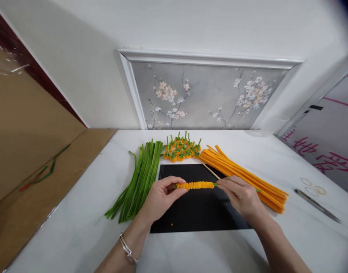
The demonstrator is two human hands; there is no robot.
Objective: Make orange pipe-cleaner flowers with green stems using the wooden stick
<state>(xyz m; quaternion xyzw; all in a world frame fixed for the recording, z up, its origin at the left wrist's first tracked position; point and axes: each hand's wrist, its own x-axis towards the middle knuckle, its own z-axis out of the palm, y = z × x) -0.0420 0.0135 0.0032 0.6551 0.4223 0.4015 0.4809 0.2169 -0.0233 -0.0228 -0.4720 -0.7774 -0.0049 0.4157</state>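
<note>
An orange pipe cleaner coil, wound round a green pipe cleaner, is stretched level between my hands above a black mat. My left hand pinches the coil's left end between thumb and fingers. With its fingers closed, my right hand grips the green stem just past the coil's right end. A green tip sticks out beyond the right hand. Under and behind that hand, a thin wooden stick lies on the mat, partly hidden.
Green pipe cleaners lie bundled at the left, orange pipe cleaners at the right. Small orange pieces with green stems cluster behind the mat. Tweezers and several pale rings rest on the white table at far right.
</note>
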